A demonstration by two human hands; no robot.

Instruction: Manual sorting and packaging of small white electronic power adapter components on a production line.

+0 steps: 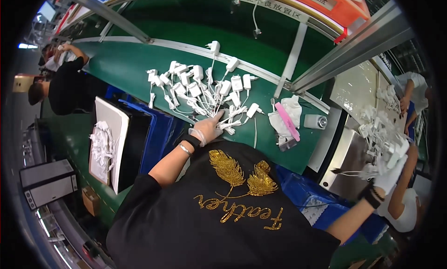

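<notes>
Several white power adapters [194,89] with thin cords lie fanned out on the green bench, their cords drawn together toward me. My gloved left hand [207,129] is closed around the gathered cords [215,111] at the near edge of the pile. Far to the right, my gloved right hand [387,179] is closed on a bunch of white power adapters [389,150], held beside another worktable. Its fingers are partly hidden by the adapters and cords.
On the bench [125,66] lie a white cloth [280,124], a pink strip-shaped tool [287,121] and a clear bottle [315,122]. Blue crates [160,136] and a tray of white cords [103,150] stand left. A metal post [344,43] rises at right. Other people work on both sides.
</notes>
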